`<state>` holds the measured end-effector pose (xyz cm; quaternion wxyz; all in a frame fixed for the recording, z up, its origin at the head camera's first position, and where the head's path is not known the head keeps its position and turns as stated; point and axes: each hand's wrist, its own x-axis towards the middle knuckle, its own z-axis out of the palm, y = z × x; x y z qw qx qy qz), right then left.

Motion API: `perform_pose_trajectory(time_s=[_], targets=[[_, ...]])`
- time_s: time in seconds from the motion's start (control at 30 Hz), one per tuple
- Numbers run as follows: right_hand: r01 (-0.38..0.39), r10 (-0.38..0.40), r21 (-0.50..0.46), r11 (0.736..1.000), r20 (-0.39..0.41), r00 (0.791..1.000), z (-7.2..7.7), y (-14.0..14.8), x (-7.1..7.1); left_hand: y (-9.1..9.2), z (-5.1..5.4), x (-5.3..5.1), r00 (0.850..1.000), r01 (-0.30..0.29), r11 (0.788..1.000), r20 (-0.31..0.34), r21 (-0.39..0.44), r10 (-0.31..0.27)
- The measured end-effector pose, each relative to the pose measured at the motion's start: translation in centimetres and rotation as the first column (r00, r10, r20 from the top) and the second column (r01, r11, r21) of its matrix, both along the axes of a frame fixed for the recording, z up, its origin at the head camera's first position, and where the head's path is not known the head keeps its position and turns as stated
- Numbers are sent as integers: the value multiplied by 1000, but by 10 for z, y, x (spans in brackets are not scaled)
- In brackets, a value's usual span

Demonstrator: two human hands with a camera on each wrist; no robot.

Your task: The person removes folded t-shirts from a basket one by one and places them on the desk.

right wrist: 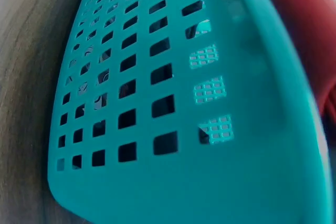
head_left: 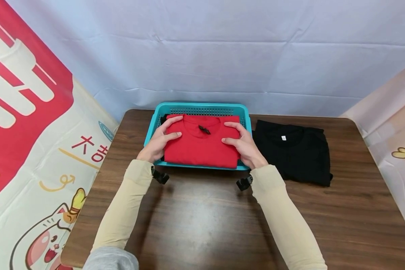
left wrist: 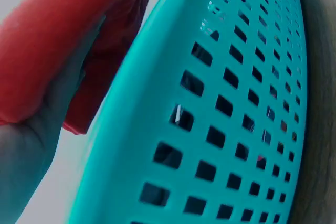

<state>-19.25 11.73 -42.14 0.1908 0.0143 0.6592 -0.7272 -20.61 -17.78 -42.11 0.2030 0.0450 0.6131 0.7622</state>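
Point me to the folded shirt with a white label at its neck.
The black shirt, on the table right of the basket; the red shirt shows a dark patch there.

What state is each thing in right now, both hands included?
Left hand: grips red shirt's left side.
Right hand: grips its right side.
Red shirt: folded, held above the teal basket.
Teal basket: upright on the table.
Dark fabric: inside the teal basket, mostly hidden.
Black shirt: folded, lying on the table.
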Motion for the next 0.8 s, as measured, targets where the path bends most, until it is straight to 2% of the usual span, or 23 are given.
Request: perform_pose_trajectory(time_s=[0.1, 0.27, 0.53, 0.7, 0.8], targets=[[1, -1, 5, 1000, -4, 1000, 2, 0, 2, 0, 4, 2, 1000, -5, 999, -23, -54, 3], [7, -7, 1, 1000, 10, 1000, 8, 0, 8, 0, 10, 8, 1000, -4, 992, -26, -122, 1], [14, -14, 1, 1000, 12, 1000, 22, 4, 21, 2, 20, 17, 999, -3, 985, -41, -171, -4], [4, -4, 8, 1000, 3, 1000, 28, 7, 30, 3, 25, 25, 997, 5, 975, -73, -221, -22], [-8, 8, 5, 1000, -1, 1000, 33, 9, 35, 3, 28, 31, 996, 5, 975, -81, -220, -24]])
